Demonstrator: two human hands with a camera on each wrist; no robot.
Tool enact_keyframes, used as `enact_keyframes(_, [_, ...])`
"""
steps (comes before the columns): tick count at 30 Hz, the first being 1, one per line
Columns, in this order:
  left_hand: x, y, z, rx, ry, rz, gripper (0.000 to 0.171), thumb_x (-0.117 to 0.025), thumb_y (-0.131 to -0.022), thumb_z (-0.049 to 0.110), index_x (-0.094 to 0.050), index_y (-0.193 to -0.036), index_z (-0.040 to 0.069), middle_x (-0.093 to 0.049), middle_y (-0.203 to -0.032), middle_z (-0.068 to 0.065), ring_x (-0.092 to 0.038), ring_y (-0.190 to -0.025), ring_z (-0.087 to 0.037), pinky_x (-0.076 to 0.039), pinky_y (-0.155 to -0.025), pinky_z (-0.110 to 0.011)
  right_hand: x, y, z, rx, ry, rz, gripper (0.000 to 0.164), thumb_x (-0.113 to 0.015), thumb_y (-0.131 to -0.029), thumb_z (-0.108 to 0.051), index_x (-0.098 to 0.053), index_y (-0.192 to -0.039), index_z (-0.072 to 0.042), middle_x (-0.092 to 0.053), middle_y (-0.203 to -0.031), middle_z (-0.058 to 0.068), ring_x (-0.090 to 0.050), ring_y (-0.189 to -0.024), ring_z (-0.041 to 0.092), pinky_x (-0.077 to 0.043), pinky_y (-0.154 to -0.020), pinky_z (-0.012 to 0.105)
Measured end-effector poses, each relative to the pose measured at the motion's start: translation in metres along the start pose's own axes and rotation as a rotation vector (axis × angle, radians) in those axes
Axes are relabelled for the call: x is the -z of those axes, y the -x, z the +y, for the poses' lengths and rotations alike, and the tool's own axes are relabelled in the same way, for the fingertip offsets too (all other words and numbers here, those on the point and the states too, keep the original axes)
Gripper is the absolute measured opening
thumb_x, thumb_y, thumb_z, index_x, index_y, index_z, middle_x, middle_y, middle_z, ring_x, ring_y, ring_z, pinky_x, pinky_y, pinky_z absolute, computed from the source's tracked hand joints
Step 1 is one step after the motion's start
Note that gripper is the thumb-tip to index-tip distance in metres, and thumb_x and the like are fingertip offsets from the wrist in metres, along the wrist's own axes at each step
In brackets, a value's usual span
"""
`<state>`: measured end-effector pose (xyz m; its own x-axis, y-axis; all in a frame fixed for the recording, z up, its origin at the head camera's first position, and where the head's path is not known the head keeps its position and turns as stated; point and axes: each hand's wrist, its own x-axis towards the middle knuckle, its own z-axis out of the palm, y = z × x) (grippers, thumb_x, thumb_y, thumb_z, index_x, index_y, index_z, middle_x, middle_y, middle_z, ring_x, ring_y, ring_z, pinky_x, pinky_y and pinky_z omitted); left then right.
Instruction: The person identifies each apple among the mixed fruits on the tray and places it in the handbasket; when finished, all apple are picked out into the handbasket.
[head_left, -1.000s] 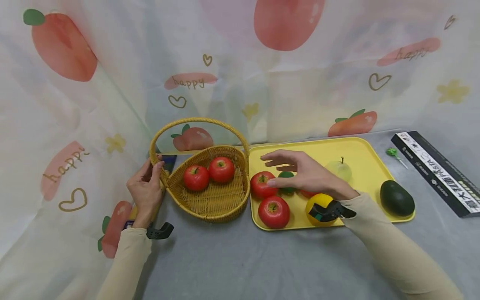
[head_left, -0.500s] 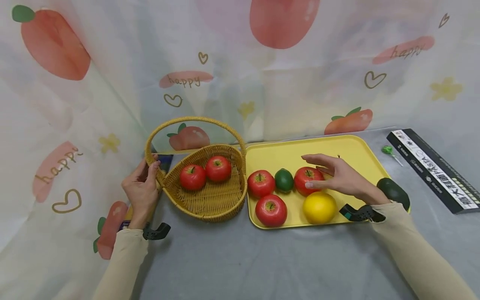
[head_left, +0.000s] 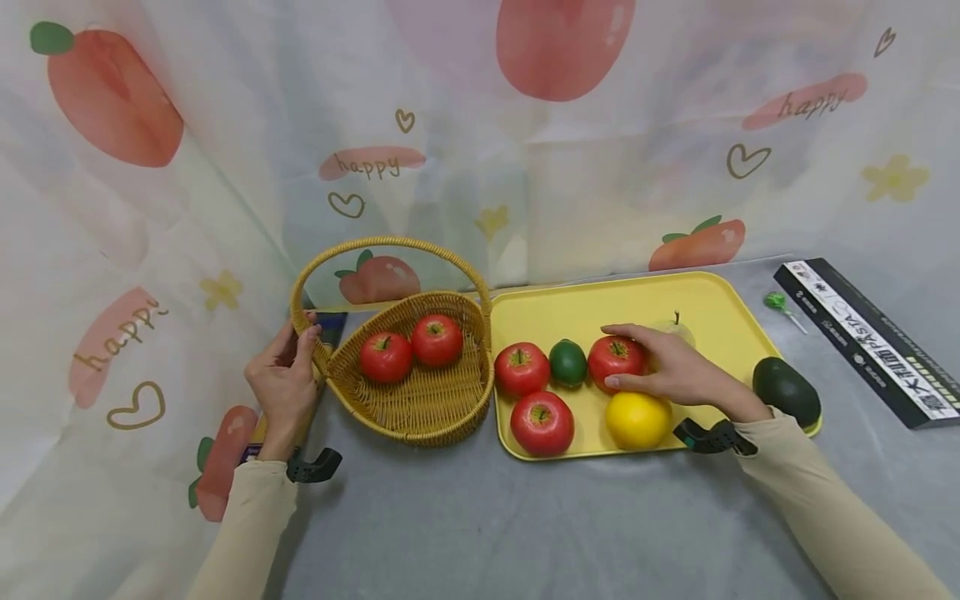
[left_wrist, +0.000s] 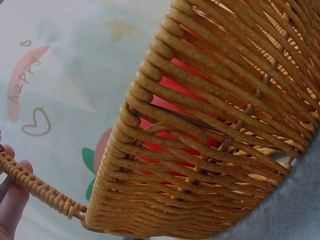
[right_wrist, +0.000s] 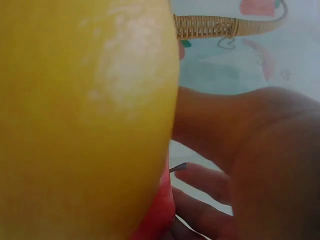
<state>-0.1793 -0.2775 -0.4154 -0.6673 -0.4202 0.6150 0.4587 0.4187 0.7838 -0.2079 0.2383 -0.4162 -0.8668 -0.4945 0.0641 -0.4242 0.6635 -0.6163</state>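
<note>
My left hand (head_left: 285, 379) grips the lower left end of the arched handle (head_left: 309, 333) of a wicker basket (head_left: 420, 417). In the left wrist view, fingers (left_wrist: 15, 200) wrap that handle beside the woven wall. Two red apples (head_left: 386, 357) lie inside the basket. On the yellow tray (head_left: 570, 304), my right hand (head_left: 675, 371) holds a red apple (head_left: 615, 358) from its right side, fingers over the far side and thumb on the near side. A yellow lemon-like fruit (head_left: 637, 421) sits just under that thumb and fills much of the right wrist view (right_wrist: 85, 115).
Left on the tray are two more red apples (head_left: 542, 423) and a small green fruit (head_left: 567, 363). A pale pear-like fruit (head_left: 675, 330) is partly behind my right hand. An avocado (head_left: 786, 390) lies at the right corner, with a lollipop (head_left: 776, 302) and a black pasta box (head_left: 870, 342) beyond.
My right hand first drew right, away from the left apples, then came down and left onto the apple above the yellow fruit. My left hand stays on the basket handle.
</note>
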Motion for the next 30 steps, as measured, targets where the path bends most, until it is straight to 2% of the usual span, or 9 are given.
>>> enact_keyframes(6, [-0.002,0.003,0.023,0.001,0.007,0.002,0.030,-0.069,-0.102,0.001,-0.074,-0.131,0.000,-0.074,-0.119,-0.031,-0.074,-0.096,0.005,-0.055,-0.080,-0.009,0.000,-0.004,-0.002,0.016,0.091,-0.044,0.078,-0.081,-0.094,-0.036,-0.050,-0.154,0.002,-0.059,-0.148,0.026,-0.059,-0.128,0.044,-0.051,-0.107,0.063])
enact_keyframes(13, [-0.004,0.004,0.024,0.004,0.015,0.013,0.031,-0.068,-0.101,-0.001,-0.073,-0.132,-0.002,-0.074,-0.120,-0.031,-0.074,-0.096,0.006,-0.055,-0.080,-0.009,0.003,-0.009,-0.006,0.001,0.141,-0.102,0.081,-0.080,-0.095,-0.037,-0.046,-0.154,0.008,-0.060,-0.144,0.030,-0.060,-0.126,0.047,-0.050,-0.107,0.065])
enact_keyframes(14, [-0.004,0.004,0.027,0.007,0.015,0.011,0.031,-0.069,-0.101,-0.001,-0.072,-0.132,-0.003,-0.074,-0.119,-0.032,-0.074,-0.096,0.006,-0.055,-0.079,-0.009,0.003,-0.010,-0.007,-0.004,0.146,-0.109,0.082,-0.080,-0.095,-0.038,-0.046,-0.154,0.008,-0.060,-0.144,0.030,-0.060,-0.126,0.047,-0.050,-0.107,0.065])
enact_keyframes(21, [-0.001,0.003,0.026,0.018,0.020,0.011,0.031,-0.069,-0.102,0.001,-0.073,-0.132,-0.002,-0.074,-0.121,-0.031,-0.073,-0.096,0.007,-0.056,-0.079,-0.009,0.004,-0.020,-0.017,-0.037,0.182,-0.133,0.085,-0.083,-0.092,-0.041,-0.048,-0.152,0.008,-0.062,-0.140,0.030,-0.060,-0.122,0.047,-0.053,-0.103,0.065])
enact_keyframes(30, [-0.004,0.004,0.018,-0.026,0.017,0.003,0.033,-0.068,-0.101,-0.002,-0.072,-0.134,0.000,-0.073,-0.120,-0.032,-0.074,-0.099,0.005,-0.055,-0.082,-0.009,0.002,-0.021,-0.015,-0.025,0.209,-0.120,0.078,-0.087,-0.089,-0.037,-0.053,-0.142,0.007,-0.070,-0.121,0.021,-0.065,-0.102,0.033,-0.058,-0.091,0.054])
